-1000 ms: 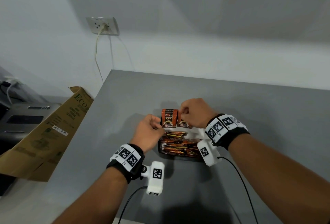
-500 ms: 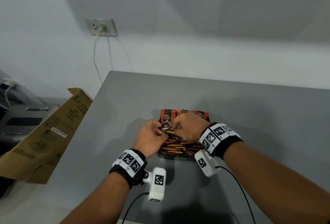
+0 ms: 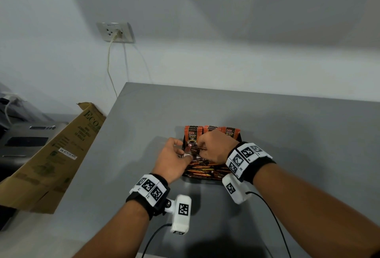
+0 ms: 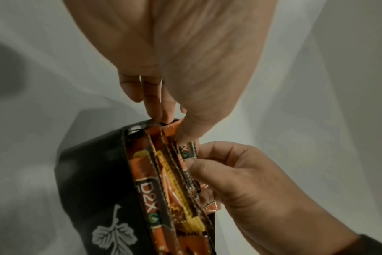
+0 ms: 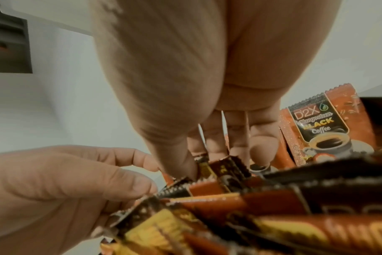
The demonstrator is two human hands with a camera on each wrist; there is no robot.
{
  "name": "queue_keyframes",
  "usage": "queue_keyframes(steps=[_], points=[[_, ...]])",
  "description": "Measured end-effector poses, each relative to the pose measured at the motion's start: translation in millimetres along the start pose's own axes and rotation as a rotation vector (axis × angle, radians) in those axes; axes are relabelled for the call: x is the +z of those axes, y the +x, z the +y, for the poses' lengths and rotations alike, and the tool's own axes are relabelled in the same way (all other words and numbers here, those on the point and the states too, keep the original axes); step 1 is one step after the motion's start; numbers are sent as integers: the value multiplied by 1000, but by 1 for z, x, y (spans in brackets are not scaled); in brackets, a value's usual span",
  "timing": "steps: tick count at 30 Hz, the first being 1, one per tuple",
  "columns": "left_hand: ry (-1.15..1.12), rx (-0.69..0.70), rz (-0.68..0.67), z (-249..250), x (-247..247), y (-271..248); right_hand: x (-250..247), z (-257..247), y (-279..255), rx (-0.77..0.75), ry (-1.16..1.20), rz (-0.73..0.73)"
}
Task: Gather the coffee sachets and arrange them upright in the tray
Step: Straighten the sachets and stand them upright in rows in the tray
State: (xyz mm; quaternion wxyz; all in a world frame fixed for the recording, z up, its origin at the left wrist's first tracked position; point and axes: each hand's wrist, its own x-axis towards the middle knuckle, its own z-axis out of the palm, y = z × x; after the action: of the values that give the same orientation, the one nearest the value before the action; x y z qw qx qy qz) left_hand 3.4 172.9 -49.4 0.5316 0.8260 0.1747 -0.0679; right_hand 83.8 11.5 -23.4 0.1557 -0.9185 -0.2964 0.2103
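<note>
A black tray (image 3: 239,137) with a white leaf print (image 4: 111,236) sits mid-table, packed with orange-and-black coffee sachets. Three sachets (image 3: 192,134) stand upright along its far wall; one shows clearly in the right wrist view (image 5: 329,131). Several more sachets (image 3: 205,170) stand on edge in the near part (image 4: 172,193). My left hand (image 3: 174,154) pinches sachets (image 4: 189,150) at the tray's left end. My right hand (image 3: 213,146) curls over the tray and pinches the top edges of sachets (image 5: 220,165) beside the left thumb.
The grey table (image 3: 287,126) meets a white wall. A cardboard box (image 3: 53,154) leans at the table's left edge, beside a grey printer (image 3: 26,140). A wall socket (image 3: 116,32) with a cable hangs above. Wrist cables (image 3: 269,212) trail toward me.
Both hands have drawn back from the upright sachets at the far wall to the tray's left middle. The right hand uncovered the far-right upright sachets.
</note>
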Motion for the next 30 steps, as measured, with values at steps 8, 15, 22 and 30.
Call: queue_keyframes(steps=[8, 15, 22, 30], points=[[16, 27, 20, -5, 1, 2, -15, -9, -7, 6, -41, 106], [-618, 49, -207, 40, -6, 4, -71, -18, -33, 5, 431, 115], [-1078, -168, -586, 58, 5, -8, -65, -25, -44, -9, 390, 128], [-1120, -178, -492, 60, 9, -9, -45, -24, -47, -176, 151, 175]])
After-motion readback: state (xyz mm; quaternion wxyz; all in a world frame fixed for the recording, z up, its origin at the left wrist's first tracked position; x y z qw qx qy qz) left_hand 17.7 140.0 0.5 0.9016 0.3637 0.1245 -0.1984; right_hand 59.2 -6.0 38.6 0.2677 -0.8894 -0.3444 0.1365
